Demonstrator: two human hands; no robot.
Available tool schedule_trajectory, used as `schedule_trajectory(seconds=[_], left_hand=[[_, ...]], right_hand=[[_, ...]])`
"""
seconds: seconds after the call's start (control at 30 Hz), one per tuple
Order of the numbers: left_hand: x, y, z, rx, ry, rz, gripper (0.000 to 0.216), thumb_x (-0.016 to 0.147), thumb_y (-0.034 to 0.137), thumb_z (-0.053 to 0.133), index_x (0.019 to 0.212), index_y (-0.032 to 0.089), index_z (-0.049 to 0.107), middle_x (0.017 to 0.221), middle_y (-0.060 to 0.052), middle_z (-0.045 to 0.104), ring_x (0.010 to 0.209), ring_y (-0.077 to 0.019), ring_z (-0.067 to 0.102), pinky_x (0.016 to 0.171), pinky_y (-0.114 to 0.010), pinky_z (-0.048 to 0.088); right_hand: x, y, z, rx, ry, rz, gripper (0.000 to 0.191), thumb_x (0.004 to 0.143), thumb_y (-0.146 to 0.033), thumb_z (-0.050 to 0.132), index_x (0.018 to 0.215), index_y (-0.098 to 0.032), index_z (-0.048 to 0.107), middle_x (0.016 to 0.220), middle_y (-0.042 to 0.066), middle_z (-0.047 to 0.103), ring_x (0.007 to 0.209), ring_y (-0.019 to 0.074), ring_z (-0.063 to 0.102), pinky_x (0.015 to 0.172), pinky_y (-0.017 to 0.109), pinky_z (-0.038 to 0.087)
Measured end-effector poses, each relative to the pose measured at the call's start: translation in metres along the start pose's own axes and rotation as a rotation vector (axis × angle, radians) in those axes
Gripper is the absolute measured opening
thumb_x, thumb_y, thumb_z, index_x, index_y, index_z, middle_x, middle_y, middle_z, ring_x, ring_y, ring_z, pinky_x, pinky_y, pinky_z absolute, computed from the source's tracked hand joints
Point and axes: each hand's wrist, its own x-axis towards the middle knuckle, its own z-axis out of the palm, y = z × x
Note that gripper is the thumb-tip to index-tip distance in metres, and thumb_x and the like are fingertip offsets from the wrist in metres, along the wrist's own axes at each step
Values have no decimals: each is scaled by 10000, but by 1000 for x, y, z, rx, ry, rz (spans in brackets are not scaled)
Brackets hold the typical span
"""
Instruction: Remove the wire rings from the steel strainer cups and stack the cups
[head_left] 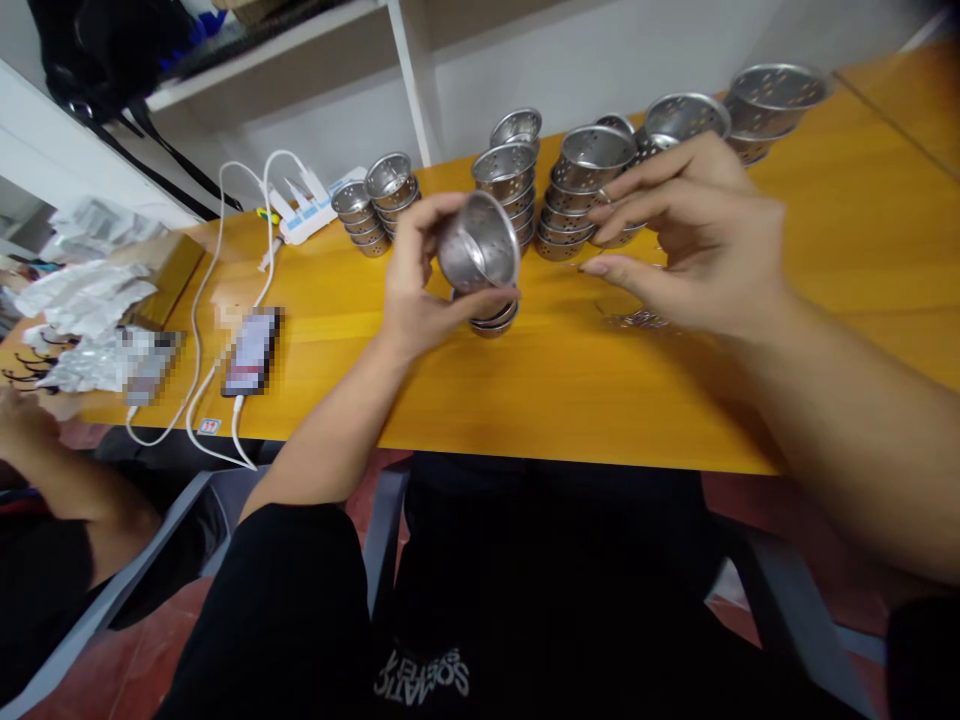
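Observation:
My left hand (424, 285) grips a small perforated metal cup (480, 245), tilted so that its open mouth faces me. Just below that cup, a short stack of similar cups (493, 322) stands on the table, partly covered by my hand and the cup. To the right, my right hand (690, 235) is raised over the table, thumb apart from the fingers. A tiny glint shows at its fingertips, too small to identify. Beneath this hand lies a little heap of thin, shiny wire-like pieces (637, 318), blurred.
Several stacks of perforated metal cups (566, 215) line the back of the yellow table (577, 400). On the left are a white power strip (307, 215), cables, a phone (252, 352) and plastic bags (90, 290). Another person's arm (67, 470) is at far left.

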Motion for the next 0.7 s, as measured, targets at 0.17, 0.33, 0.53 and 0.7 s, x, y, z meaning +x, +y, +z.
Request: schedule_trajectory(seconds=[0.17,0.33,0.53,0.7], left_hand=[[15,-53,-16,-61,156,-114,1304,916,1229,771,1927,485,423,1869,-130,664,1913,-477,537,1630,-772,452],[7,-77,-28,-101,-37,-341,1203,808,1276,815,1517,305,801,1302,-147,894,1323,-449,874,1255,-772,726],[-5,-90,-22,-146,-193,-440,1195,666,944,1159,1532,234,741,1295,-144,905,1102,-369,887,1118,-662,785],[-7,-88,-31,-103,-321,-369,1166,722,594,1117,1693,153,646,1611,-259,845,1384,-455,893,1306,-701,743]], right_hand=[[-6,44,-28,-178,-535,60,648,1196,-934,712,1195,-308,880,1410,163,821,1264,387,822,1167,607,671],[-14,74,-36,-322,-896,161,555,1193,-803,692,1114,-275,841,1139,147,804,936,307,730,892,496,599],[-22,85,-37,-353,-907,202,451,1187,-725,680,1047,-321,823,1086,124,826,872,309,746,818,501,634],[-21,81,-37,-377,-894,215,452,1162,-722,689,1039,-312,835,1109,157,826,917,355,776,854,562,666]])
